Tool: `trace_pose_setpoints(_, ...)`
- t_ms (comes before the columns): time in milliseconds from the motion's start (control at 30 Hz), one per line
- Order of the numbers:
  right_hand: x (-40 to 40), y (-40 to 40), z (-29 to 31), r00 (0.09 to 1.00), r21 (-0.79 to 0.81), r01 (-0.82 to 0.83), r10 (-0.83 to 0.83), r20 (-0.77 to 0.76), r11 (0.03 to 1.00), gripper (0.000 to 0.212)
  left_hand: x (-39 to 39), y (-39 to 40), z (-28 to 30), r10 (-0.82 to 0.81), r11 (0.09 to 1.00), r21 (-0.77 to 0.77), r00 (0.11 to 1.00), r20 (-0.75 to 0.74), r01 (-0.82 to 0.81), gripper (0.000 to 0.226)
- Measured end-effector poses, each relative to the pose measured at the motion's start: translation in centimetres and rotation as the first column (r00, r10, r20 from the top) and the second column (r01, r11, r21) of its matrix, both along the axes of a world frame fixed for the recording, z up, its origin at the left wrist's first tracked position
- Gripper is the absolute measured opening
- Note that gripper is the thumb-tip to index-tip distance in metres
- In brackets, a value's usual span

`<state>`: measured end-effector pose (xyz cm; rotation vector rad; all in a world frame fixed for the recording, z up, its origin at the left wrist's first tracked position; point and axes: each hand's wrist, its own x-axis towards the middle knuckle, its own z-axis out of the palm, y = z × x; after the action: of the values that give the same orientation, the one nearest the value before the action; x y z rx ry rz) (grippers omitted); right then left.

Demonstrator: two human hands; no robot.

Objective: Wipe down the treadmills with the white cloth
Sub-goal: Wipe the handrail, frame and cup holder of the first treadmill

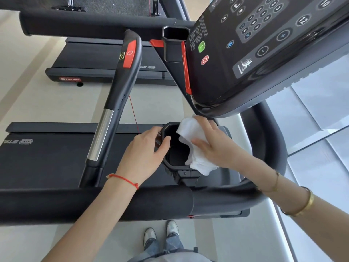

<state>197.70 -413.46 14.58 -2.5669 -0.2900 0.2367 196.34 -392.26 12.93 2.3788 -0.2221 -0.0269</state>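
A black treadmill fills the view, its cup holder (177, 148) below the console (264, 53). The white cloth (190, 129) lies draped over the cup holder's right rim and hangs into the well. My right hand (215, 144) presses flat on the cloth, fingers spread. My left hand (147, 148) grips the cup holder's left rim, thumb over the edge and fingers curled round the outside. The black padded handrail (94, 203) runs across in front of me.
A centre handle with a red stop pad (129, 53) and chrome section rises at the left. The belt deck (47, 154) lies below. A second treadmill (105, 61) stands beyond it. A glass wall (311, 138) runs along the right. My shoes (160, 233) stand on pale floor.
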Motion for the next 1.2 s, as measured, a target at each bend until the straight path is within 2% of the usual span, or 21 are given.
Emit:
trace_pose_setpoints(233,1.7,-0.3,0.5,0.952,-0.116,-0.251,0.266,0.153,0.961,0.048,0.1,-0.1,0.1,0.008,1.000,-0.020,1.000,-0.010,-0.008,0.031)
trace_pose_setpoints(400,3.9,1.7,0.5,0.904,-0.350,-0.299,0.381,0.193,0.888,0.040,0.2,-0.1,0.1,0.012,1.000,-0.022,1.000,-0.020,-0.013,0.028)
trace_pose_setpoints(533,3.5,1.5,0.4,0.898,-0.369,-0.277,0.375,0.228,0.887,0.043,0.2,-0.1,0.1,0.007,1.000,-0.023,1.000,-0.021,-0.007,0.030)
trace_pose_setpoints(633,2.4,0.4,0.4,0.944,-0.256,-0.234,0.282,0.170,0.938,0.052,0.4,0.0,0.0,-0.005,1.000,-0.028,0.999,-0.032,0.004,0.039)
trace_pose_setpoints(733,0.7,-1.0,0.6,0.990,-0.006,-0.140,0.140,-0.007,0.990,0.064,0.4,0.0,-0.1,-0.013,1.000,-0.023,0.999,-0.029,0.012,0.041)
trace_pose_setpoints(867,-1.7,-1.3,0.4,0.994,0.234,0.013,0.013,-0.109,0.972,0.071,0.4,0.0,-0.1,-0.020,1.000,-0.021,1.000,-0.012,0.020,0.040)
trace_pose_setpoints(1000,-3.0,-1.4,0.1,0.992,0.272,0.118,-0.101,-0.076,0.955,0.060,0.4,0.0,-0.2,-0.026,0.999,-0.028,1.000,0.011,0.027,0.031)
trace_pose_setpoints(1200,-5.3,-2.7,1.0,0.995,0.353,0.092,-0.097,-0.005,0.931,0.051,0.4,0.1,-0.3,-0.038,0.999,-0.034,0.999,0.010,0.038,0.035)
